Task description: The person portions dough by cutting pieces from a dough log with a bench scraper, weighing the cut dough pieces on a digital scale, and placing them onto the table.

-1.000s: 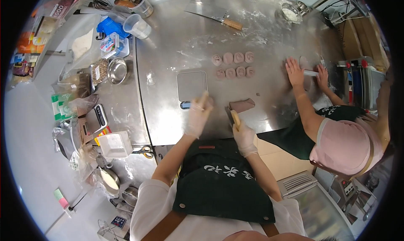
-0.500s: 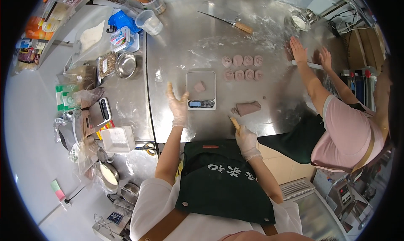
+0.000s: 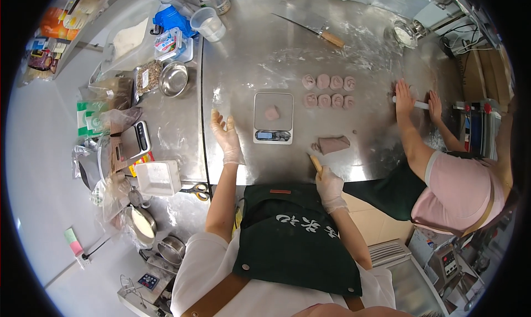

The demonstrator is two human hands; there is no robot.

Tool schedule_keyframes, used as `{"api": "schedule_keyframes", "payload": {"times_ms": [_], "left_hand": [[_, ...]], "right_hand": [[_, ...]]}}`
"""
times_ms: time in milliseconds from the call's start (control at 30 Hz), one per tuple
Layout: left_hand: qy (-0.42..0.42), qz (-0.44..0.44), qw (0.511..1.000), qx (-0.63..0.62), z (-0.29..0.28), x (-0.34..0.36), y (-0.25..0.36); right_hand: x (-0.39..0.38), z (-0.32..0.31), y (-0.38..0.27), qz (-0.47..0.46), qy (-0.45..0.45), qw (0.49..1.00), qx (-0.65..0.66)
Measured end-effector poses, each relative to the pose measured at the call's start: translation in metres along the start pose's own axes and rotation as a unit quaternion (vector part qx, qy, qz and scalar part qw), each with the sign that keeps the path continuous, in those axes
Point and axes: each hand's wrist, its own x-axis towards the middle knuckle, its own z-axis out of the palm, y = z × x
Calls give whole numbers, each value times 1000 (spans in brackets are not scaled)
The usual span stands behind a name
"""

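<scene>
My left hand (image 3: 227, 139), in a clear glove, hovers left of a digital scale (image 3: 259, 121); its fingers are apart and hold nothing. On the scale's plate lies a small pinkish dough lump (image 3: 272, 113). My right hand (image 3: 331, 184), gloved too, is closed round a wooden-handled tool (image 3: 316, 164) near the table's front edge. What the tool's far end is like, I cannot make out. Just beyond it a larger, flat-sided piece of pinkish-brown dough (image 3: 334, 145) rests on the steel table. Farther back, rounded dough pieces (image 3: 323, 82) sit in two rows.
At right a co-worker's hands (image 3: 405, 98) press a white rolling pin (image 3: 421, 104). A wooden-handled knife (image 3: 332, 39) lies at the back, near a bowl of flour (image 3: 405, 36). On the left stand a metal bowl (image 3: 173, 79), a white tub (image 3: 159, 178) and scissors (image 3: 200, 191).
My left hand has drawn away from the scale, to the left. The whole view has shifted slightly. The co-worker's hands have moved nearer on the rolling pin; my right hand keeps its tool.
</scene>
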Motion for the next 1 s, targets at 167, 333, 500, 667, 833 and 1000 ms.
{"api": "schedule_keyframes", "payload": {"times_ms": [167, 333, 500, 667, 833, 1000], "left_hand": [[15, 14, 1000, -16, -2, 3, -7], [18, -8, 1000, -11, 2, 3, 0], [2, 11, 1000, -2, 21, -2, 0], [-199, 194, 907, 317, 64, -19, 36], [-234, 127, 914, 306, 85, -15, 24], [-329, 192, 902, 201, 167, -65, 93]], "right_hand": [[-1, -1, -1, 3, -4, 1000, 5], [-1, -3, 0, -9, 1, 1000, 22], [-1, -5, 2, -15, 13, 999, 30], [-3, -21, 2, 3, 47, 998, 52], [-1, -41, 3, 20, 98, 990, 96], [-15, -46, 27, 88, 133, 980, 120]]}}
